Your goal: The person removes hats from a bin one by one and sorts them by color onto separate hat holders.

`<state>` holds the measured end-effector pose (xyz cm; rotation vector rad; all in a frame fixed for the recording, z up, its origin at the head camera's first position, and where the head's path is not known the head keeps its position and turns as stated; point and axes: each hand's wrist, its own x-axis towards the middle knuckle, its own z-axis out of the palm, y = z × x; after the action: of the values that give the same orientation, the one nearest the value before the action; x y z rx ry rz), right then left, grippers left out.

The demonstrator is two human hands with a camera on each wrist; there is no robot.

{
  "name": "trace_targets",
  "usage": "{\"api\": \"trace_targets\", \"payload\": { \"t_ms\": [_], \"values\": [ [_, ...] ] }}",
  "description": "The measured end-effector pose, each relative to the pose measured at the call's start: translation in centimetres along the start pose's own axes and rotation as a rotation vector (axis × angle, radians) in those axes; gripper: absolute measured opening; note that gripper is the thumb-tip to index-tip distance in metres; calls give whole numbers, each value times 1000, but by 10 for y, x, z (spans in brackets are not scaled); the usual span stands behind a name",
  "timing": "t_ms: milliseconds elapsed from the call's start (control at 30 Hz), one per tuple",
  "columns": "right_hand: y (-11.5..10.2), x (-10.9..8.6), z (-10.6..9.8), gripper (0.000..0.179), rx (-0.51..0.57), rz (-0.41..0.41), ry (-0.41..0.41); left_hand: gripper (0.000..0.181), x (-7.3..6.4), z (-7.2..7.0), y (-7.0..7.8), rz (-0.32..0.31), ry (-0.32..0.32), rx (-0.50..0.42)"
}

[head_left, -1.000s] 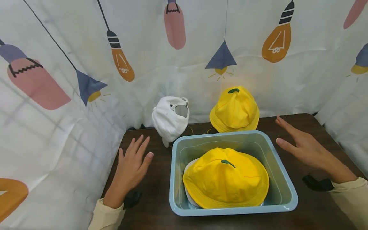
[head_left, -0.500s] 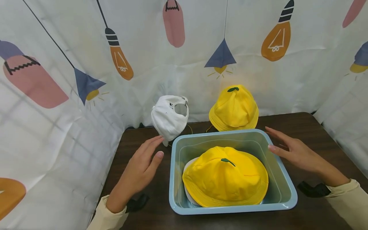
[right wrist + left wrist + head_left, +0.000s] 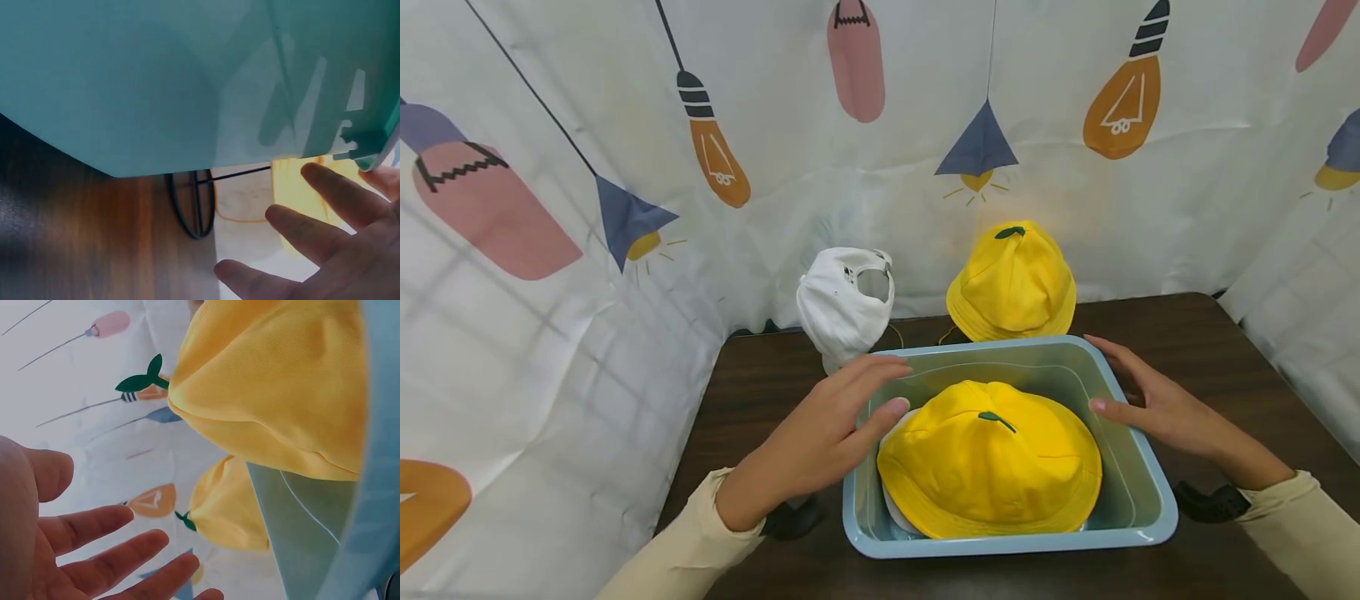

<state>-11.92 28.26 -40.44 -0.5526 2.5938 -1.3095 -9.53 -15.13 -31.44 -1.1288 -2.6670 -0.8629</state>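
Observation:
A light blue plastic basin (image 3: 1000,546) stands on the dark table and holds a yellow bucket hat (image 3: 992,467) with a green sprout on top. Under that hat's left side shows a pale brim (image 3: 897,510); the rest of it is hidden. My left hand (image 3: 827,433) is over the basin's left rim, fingers extended and apart from the hat in the left wrist view. At the right rim is my right hand (image 3: 1165,408), its thumb on the inner side and its spread fingers (image 3: 306,234) along the outside. Whether it presses the wall, I cannot tell.
Behind the basin, a white cap (image 3: 842,304) and another yellow bucket hat (image 3: 1015,283) sit raised at the table's back edge. A black wire stand (image 3: 194,206) shows below the basin in the right wrist view. Printed white cloth (image 3: 880,200) hangs around the table (image 3: 760,400).
My left hand has moved right, from beside the basin to over its left rim. My right hand has come left to the right rim. The basin and hats have stayed put.

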Motion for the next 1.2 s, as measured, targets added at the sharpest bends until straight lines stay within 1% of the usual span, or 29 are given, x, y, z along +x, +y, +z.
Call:
{"api": "trace_targets", "payload": {
  "t_ms": [67, 167, 300, 433, 533, 667, 767, 900, 967, 1067, 1200],
  "values": [
    [1, 0, 2, 85, 24, 4, 2, 38, 9, 0, 2, 24, -28, -15],
    [4, -1, 4, 84, 38, 2, 15, 38, 21, 1, 4, 43, -68, -37],
    [8, -1, 7, 83, 71, -21, 43, 38, 35, 6, 8, 34, -139, -69],
    [11, -1, 12, 81, 114, -48, 78, 41, 45, 16, 12, 30, -230, -84],
    [12, -1, 14, 79, 127, -53, 93, 43, 48, 21, 14, 39, -270, -72],
    [13, -1, 17, 78, 136, -51, 99, 49, 51, 25, 17, 36, -294, -67],
    [14, 0, 18, 78, 173, -57, 96, 53, 54, 26, 17, 46, -319, -79],
    [15, 2, 18, 79, 237, -68, 84, 57, 55, 27, 18, 93, -353, -85],
    [16, 3, 18, 78, 251, -71, 81, 58, 56, 28, 19, 118, -361, -78],
    [19, 3, 18, 78, 254, -73, 83, 55, 58, 30, 21, 148, -356, -56],
    [22, 5, 18, 77, 247, -75, 92, 43, 61, 32, 23, 182, -333, -21]
  ]
}}
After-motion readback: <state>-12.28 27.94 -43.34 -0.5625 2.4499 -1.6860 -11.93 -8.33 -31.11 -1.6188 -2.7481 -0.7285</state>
